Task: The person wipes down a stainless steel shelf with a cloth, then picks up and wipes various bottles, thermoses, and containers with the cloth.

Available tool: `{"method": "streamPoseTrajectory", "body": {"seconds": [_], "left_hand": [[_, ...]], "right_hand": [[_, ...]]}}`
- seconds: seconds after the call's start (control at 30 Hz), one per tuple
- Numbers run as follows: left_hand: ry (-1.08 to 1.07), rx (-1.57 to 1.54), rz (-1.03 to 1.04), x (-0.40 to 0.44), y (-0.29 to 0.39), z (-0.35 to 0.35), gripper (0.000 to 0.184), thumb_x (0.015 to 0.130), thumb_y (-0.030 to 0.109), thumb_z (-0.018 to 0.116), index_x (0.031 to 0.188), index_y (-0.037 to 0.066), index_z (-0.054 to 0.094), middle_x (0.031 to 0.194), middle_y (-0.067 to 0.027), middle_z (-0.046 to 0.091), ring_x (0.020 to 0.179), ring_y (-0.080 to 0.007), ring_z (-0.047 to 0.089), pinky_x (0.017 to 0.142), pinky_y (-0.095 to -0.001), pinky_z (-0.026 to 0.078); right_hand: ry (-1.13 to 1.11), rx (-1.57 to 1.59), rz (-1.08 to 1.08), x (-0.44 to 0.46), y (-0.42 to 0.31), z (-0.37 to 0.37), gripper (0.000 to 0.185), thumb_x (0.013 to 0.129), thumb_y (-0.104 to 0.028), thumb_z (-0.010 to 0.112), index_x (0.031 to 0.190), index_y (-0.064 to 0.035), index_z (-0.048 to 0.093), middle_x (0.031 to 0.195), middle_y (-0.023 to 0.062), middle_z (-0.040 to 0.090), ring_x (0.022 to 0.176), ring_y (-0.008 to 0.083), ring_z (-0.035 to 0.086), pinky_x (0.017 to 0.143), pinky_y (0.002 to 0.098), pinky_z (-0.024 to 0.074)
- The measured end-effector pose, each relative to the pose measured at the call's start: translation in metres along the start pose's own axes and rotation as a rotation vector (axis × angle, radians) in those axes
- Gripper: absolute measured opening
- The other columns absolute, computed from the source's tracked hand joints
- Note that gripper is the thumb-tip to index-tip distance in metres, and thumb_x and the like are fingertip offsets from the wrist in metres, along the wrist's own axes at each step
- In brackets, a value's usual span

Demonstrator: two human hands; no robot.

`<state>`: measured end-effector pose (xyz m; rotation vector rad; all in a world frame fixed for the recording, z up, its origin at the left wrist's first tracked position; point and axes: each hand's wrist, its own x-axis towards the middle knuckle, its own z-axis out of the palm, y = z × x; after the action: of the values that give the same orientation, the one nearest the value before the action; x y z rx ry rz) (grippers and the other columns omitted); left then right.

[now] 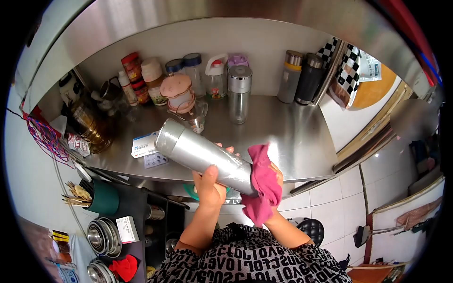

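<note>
A silver thermos flask [207, 155] lies tilted across the front of me, its capped end up to the left. My left hand [211, 186] wraps round its middle from below, thumb on the near side and fingertips showing behind. At the flask's lower right end, my right hand [276, 181] grips a magenta cloth [259, 188] that is pressed against the base. The cloth covers most of the right fingers. Below the flask's cap, a white and blue medicine box [144, 145] and a blister pack [155, 160] rest on the steel shelf [297, 137].
Along the back stand a clear tumbler [240, 94], a pink-lidded jug [179, 94], a grey bottle [289, 78], a black bottle [309, 80] and several jars. At lower left are a green chopstick holder [104, 197], stacked steel bowls [104, 236] and a red cloth [124, 268].
</note>
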<state>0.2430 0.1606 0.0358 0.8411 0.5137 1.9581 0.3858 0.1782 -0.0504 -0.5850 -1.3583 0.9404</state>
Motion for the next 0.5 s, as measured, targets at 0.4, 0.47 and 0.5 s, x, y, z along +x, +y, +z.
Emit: {"method": "streamPoseTrajectory", "body": {"seconds": [0.4,0.47,0.5], "left_hand": [[-0.548,0.627,0.044,-0.026,0.001,-0.002,0.09,0.058,0.019,0.091,0.133,0.0,0.045,0.118,-0.0155,0.06,0.108,-0.0269,0.063,0.092,-0.0378,0.05],[-0.634,0.869,0.189,-0.021,0.007,0.004,0.092,0.053,0.018,0.091,0.132,0.002,0.046,0.114,-0.0184,0.06,0.103,-0.0353,0.064,0.086,-0.0417,0.052],[-0.623,0.891,0.155,-0.02,0.016,0.013,0.091,0.051,0.019,0.092,0.129,0.003,0.047,0.116,-0.0188,0.06,0.104,-0.0384,0.064,0.086,-0.0431,0.052]], "right_hand": [[-0.197,0.079,-0.186,0.062,-0.134,0.008,0.09,0.089,-0.066,0.053,0.134,0.0116,0.047,0.142,0.0273,0.046,0.137,0.0398,0.041,0.115,0.0478,0.0289],[-0.092,0.051,-0.218,0.061,-0.158,0.014,0.082,0.084,-0.063,0.062,0.126,0.0071,0.057,0.133,0.0242,0.055,0.128,0.0415,0.05,0.11,0.0506,0.0348],[-0.144,-0.068,-0.274,0.063,-0.171,0.012,0.073,0.082,-0.057,0.067,0.122,0.0035,0.06,0.132,0.0228,0.057,0.125,0.0402,0.052,0.106,0.0499,0.0376]]}}
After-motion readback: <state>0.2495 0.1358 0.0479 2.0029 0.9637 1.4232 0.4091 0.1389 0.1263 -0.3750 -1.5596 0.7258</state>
